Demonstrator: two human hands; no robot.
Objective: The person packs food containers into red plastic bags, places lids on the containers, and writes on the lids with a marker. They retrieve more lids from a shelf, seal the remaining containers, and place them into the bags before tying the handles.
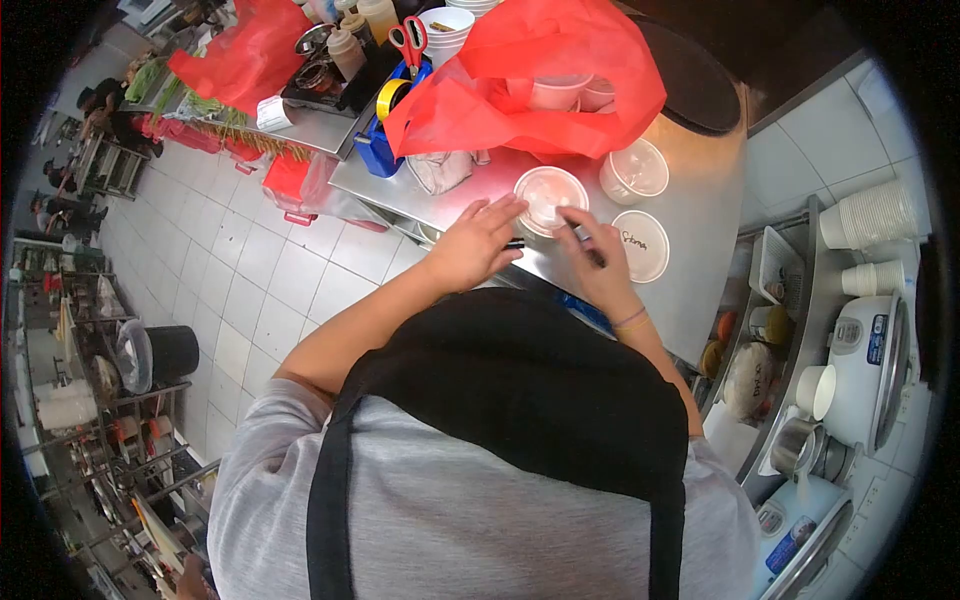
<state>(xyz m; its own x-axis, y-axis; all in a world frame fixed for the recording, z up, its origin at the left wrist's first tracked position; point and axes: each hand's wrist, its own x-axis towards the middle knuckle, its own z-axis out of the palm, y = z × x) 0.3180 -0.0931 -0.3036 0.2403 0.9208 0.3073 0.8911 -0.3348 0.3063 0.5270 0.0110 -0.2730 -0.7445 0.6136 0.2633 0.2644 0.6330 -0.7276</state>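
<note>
My right hand [598,262] is closed around a dark marker [588,245], its fingers at the near edge of a round lidded tub [551,196]. My left hand [478,240] reaches to the left side of the same tub, fingertips at its rim. A small black piece that looks like the marker cap [514,243] sticks out between its fingers. To the right stands a second tub with black handwriting on its white lid [640,246]. Behind that is another clear-lidded tub [634,172]. What the marker's tip touches is hidden.
A red plastic bag [540,75] with tubs inside lies at the back of the steel table [690,300]. Left of it are a blue tape dispenser [378,152], red-handled scissors [409,42] and a crumpled cloth [440,172]. Rice cookers [860,370] stand on the right shelf.
</note>
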